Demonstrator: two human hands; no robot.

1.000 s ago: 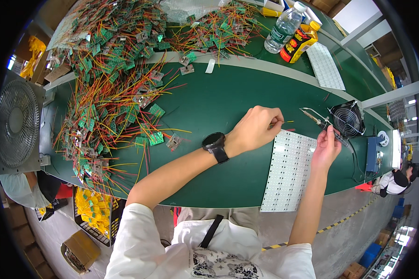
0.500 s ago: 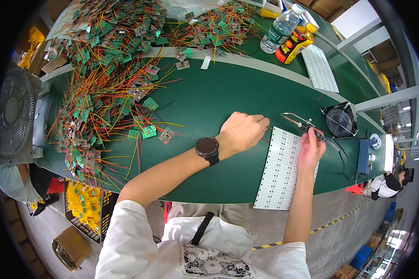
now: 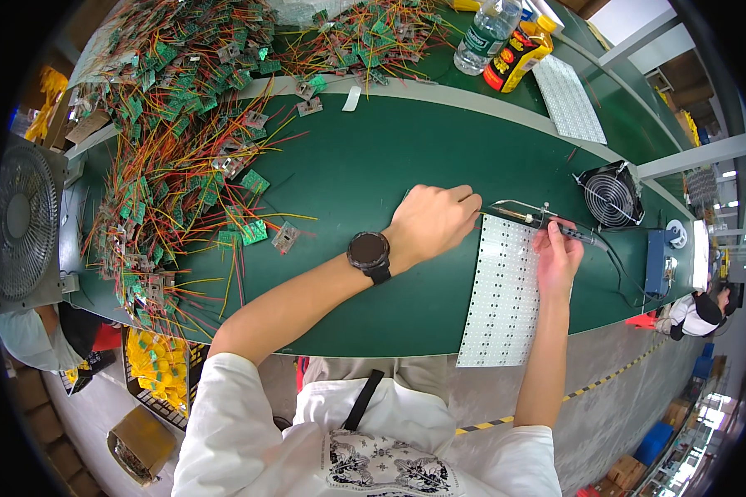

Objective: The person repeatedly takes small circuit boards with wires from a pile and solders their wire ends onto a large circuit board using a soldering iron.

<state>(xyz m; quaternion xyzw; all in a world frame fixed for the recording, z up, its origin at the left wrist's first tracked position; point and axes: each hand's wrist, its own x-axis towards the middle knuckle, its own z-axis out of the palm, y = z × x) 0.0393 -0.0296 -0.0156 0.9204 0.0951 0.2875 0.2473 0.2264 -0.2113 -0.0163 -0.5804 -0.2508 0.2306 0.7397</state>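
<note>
My left hand, with a black watch at its wrist, is closed over the green table. A thin wire seems to stick out at its fingertips; whatever else it grips is hidden in the palm. Opposite it, my right hand holds a soldering iron with a thin curved guide tube. The iron's tip points left, close to the left fingertips. Beneath both hands' near side lies a white perforated board with rows of dark holes, overhanging the table's front edge.
Green circuit boards with red and yellow wires are heaped at the left and back. A small fan and a blue box with a solder spool stand right. Bottles and another white board lie behind. A large fan stands far left.
The soldering iron has come nearer my left fingertips and lies flatter. My left hand stays closed in about the same place. The view has shifted slightly.
</note>
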